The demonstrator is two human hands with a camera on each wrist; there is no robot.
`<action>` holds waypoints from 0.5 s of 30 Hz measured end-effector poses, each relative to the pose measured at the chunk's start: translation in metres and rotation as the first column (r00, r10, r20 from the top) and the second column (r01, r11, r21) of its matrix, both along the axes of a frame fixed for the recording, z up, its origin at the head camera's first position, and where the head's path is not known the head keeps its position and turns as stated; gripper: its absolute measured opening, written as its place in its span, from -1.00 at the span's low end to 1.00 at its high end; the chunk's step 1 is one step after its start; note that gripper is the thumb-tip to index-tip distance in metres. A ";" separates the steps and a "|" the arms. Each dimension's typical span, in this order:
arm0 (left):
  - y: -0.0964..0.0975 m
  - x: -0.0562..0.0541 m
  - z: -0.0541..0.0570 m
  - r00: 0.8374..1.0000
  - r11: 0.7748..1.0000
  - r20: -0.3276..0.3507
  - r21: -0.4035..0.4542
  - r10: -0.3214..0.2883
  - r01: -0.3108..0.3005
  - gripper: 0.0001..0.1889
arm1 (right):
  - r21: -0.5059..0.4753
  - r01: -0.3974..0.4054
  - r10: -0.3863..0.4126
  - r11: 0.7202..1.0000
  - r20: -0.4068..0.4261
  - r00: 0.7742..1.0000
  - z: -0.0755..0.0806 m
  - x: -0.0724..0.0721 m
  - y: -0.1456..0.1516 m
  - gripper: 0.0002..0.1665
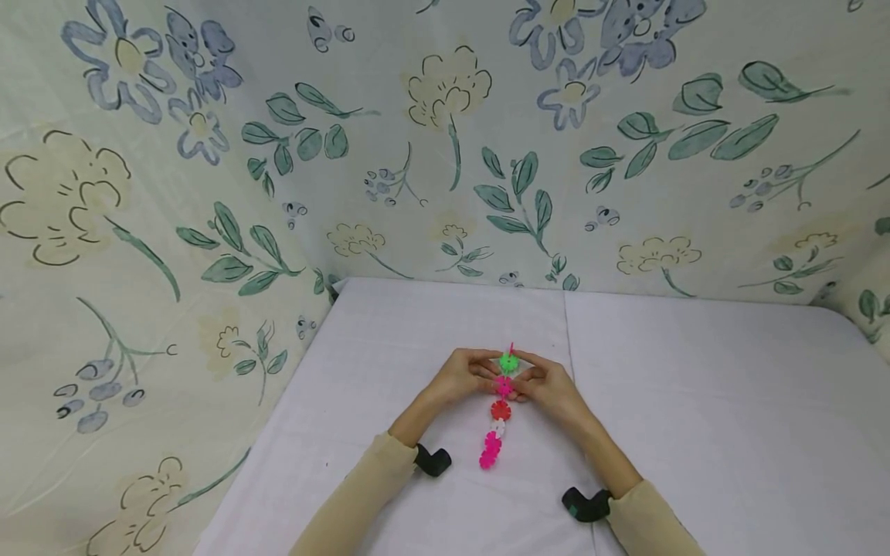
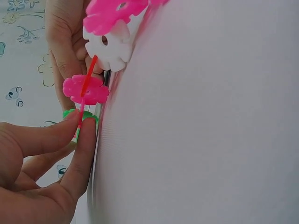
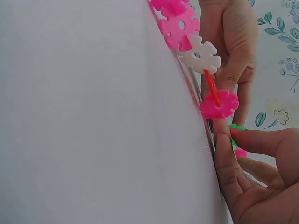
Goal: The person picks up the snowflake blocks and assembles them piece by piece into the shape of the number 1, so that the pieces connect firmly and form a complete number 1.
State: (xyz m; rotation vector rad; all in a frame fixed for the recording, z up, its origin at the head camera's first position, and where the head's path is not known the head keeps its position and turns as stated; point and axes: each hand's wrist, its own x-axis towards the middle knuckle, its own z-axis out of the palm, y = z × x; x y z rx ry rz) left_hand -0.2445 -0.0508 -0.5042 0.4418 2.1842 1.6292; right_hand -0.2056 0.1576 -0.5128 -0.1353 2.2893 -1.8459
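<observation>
A chain of interlocking plastic flower discs runs toward the person over the white tabletop. Its far part has a pink disc edge-on, then a green disc point(image 1: 510, 363) and another pink disc point(image 1: 504, 386). Nearer come a red disc point(image 1: 501, 410), a white disc point(image 1: 497, 429) and two pink discs point(image 1: 490, 454). From the left, my left hand point(image 1: 460, 376) pinches the chain's far part between thumb and finger. My right hand point(image 1: 556, 388) pinches the same part from the right. Fingertips partly hide the green disc point(image 3: 237, 127) in the right wrist view.
A white cloth with a seam point(image 1: 568, 332) covers the table point(image 1: 730, 401). Floral curtain point(image 1: 452, 193) hangs behind it and on the left. Black wrist mounts point(image 1: 434, 462) stick out from both beige sleeves point(image 1: 361, 494), low over the table.
</observation>
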 end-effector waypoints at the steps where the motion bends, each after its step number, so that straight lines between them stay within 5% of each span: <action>1: 0.000 0.000 0.001 1.000 1.000 -0.014 -0.009 0.009 -0.009 -0.46 | -0.005 0.001 -0.001 1.000 0.003 1.000 0.000 0.000 0.000 -0.25; 8: -0.010 0.000 0.004 0.991 0.993 -0.095 -0.065 0.089 -0.096 -0.55 | 0.000 -0.003 0.003 1.000 0.042 0.999 0.003 0.005 0.003 -0.23; 15: -0.035 -0.001 0.007 0.994 0.991 -0.091 -0.115 0.059 -0.070 -0.55 | 0.069 -0.028 0.026 0.997 0.033 0.999 0.014 0.016 0.019 -0.23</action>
